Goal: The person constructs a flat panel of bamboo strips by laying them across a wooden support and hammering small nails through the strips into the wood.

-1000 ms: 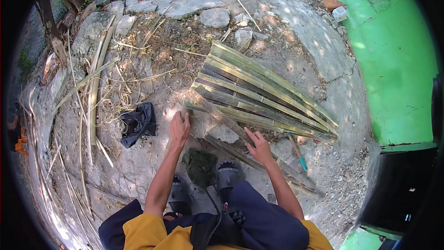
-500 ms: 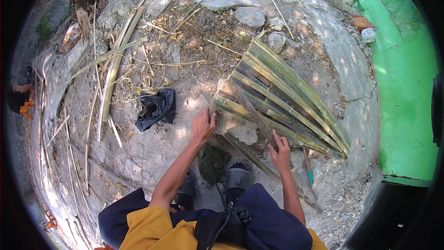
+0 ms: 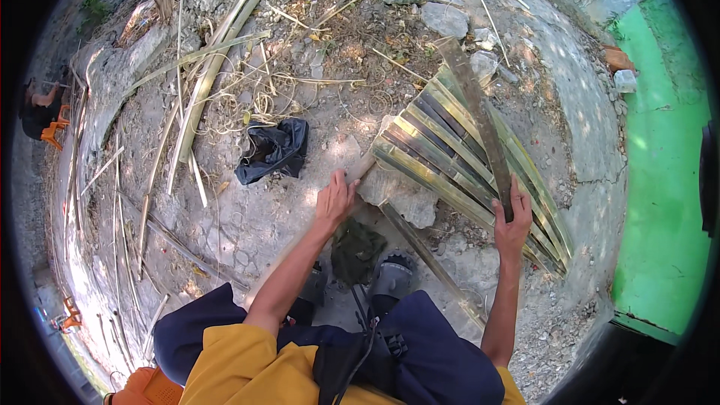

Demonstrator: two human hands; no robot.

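Observation:
My right hand [image 3: 513, 219] is closed around the lower end of a long, dark, flat slat [image 3: 480, 124], raised above a fan of split bamboo strips [image 3: 450, 161]. Those green and yellowish strips lie side by side, their near-left ends gathered close to a flat stone [image 3: 405, 199]. Closed too, my left hand [image 3: 337, 199] grips a brownish stick [image 3: 363, 168] whose tip reaches toward the strips' left ends. Between my shoes lies a dark green cloth-like item [image 3: 357, 250]. Another bamboo strip [image 3: 427, 259] slants across the ground between my hands.
A crumpled black plastic bag [image 3: 274, 151] sits left of my hands, near curly shavings [image 3: 262, 101]. Long bamboo lengths [image 3: 217, 67] lie at the left. A green painted surface [image 3: 660, 172] borders the right side. A person beside an orange chair [image 3: 56, 129] shows at far left.
My right hand has moved right and up, swinging the dark slat from the strips' left ends to over their far side. My left hand keeps its grip; the whole view has shifted slightly.

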